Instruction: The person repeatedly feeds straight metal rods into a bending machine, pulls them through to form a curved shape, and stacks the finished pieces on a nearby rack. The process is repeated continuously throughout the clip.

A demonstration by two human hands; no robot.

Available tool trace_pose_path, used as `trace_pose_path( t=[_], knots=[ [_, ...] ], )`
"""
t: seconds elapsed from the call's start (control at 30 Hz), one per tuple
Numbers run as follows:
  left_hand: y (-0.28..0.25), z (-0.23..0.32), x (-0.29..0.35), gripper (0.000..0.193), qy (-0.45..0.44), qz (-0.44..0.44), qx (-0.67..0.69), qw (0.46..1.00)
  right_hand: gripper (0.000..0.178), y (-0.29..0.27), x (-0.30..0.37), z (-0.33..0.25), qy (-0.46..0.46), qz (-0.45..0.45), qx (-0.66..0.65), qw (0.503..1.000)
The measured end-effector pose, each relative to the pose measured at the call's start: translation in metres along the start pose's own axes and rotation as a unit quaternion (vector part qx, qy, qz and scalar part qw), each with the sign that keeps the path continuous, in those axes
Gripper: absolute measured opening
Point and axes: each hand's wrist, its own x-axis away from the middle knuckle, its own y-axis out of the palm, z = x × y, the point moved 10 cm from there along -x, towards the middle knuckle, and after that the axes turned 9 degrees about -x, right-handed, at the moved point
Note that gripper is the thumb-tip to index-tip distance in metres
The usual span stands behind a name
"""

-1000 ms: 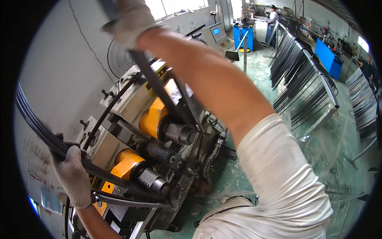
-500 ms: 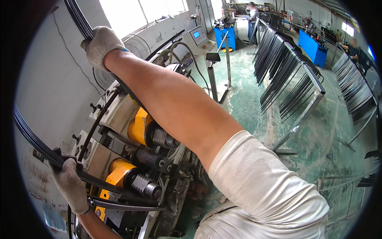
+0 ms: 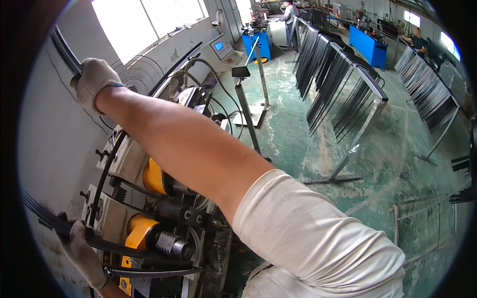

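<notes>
My left hand (image 3: 82, 253), in a white work glove, grips the lower run of a curved bundle of black metal strips (image 3: 42, 208) at the bottom left. My right hand (image 3: 97, 79), gloved too, reaches across at the upper left and is closed on the upper part of the same arc, which continues up past it. Between my hands stands a rolling machine with yellow rollers (image 3: 154, 176) and dark steel shafts (image 3: 171, 243). My bare right forearm and white sleeve cross over the machine and hide part of it.
A thin metal stand (image 3: 248, 109) rises right of the machine, with a grey control panel (image 3: 221, 47) behind it. Racks hung with black strips (image 3: 343, 84) fill the green floor to the right. Blue benches (image 3: 367, 44) and two other people (image 3: 288, 10) are at the back.
My right hand has come down and to the left in the picture while staying on the strip arc. My left hand keeps its hold low on the arc. More of the workshop floor shows.
</notes>
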Motion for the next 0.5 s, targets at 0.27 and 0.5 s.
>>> trace_pose_path(
  t=[0.27, 0.5],
  knots=[
    [0.008, 0.005, -0.008, 0.048, -0.016, -0.001, 0.026, 1.000, 0.031, -0.008, -0.005, -0.003, -0.014, -0.004, 0.037, 0.999],
    [-0.032, 0.036, -0.018, 0.059, 0.011, 0.026, -0.180, 0.983, 0.020, 0.019, -0.025, 0.009, -0.021, 0.003, 0.105, 0.994]
  ],
)
